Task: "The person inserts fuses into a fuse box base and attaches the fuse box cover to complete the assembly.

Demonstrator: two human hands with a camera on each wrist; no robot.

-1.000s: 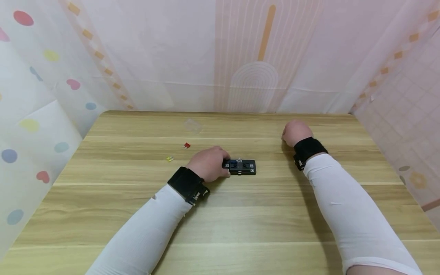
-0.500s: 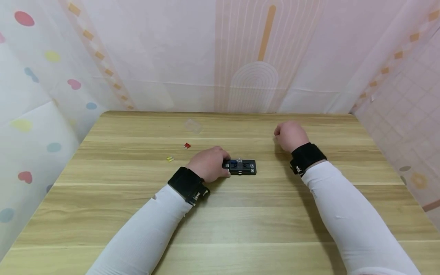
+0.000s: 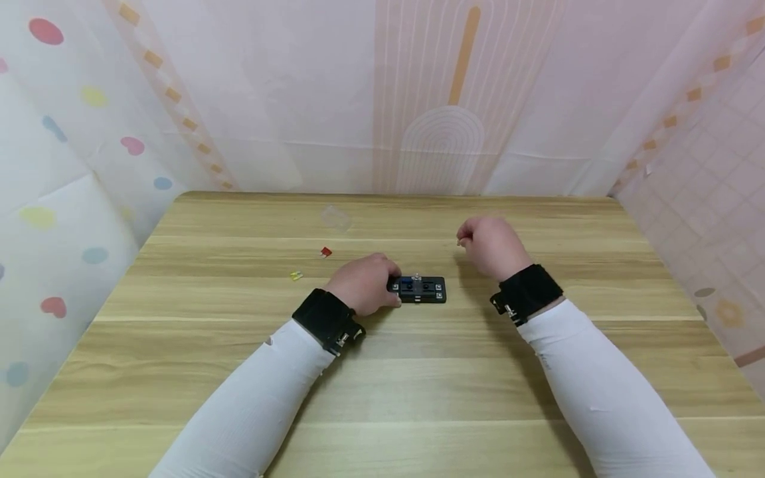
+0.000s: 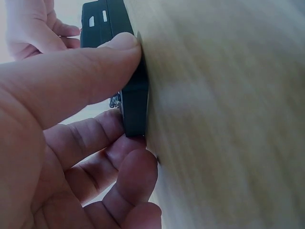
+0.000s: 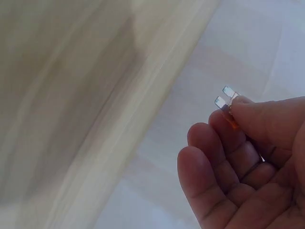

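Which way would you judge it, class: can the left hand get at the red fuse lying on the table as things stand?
Probably not yet: the left hand grips the black fuse block. The bare table between it and the red fuse leaves the path free once released.

- No words, numbers, brand names or signs can be read in any of the views.
- The black fuse box at the table's middle shows only small pale marks, too small to read.
- The backdrop sheets at 12 o'clock carry only coloured dots, hearts, stripes and arches, no lettering.
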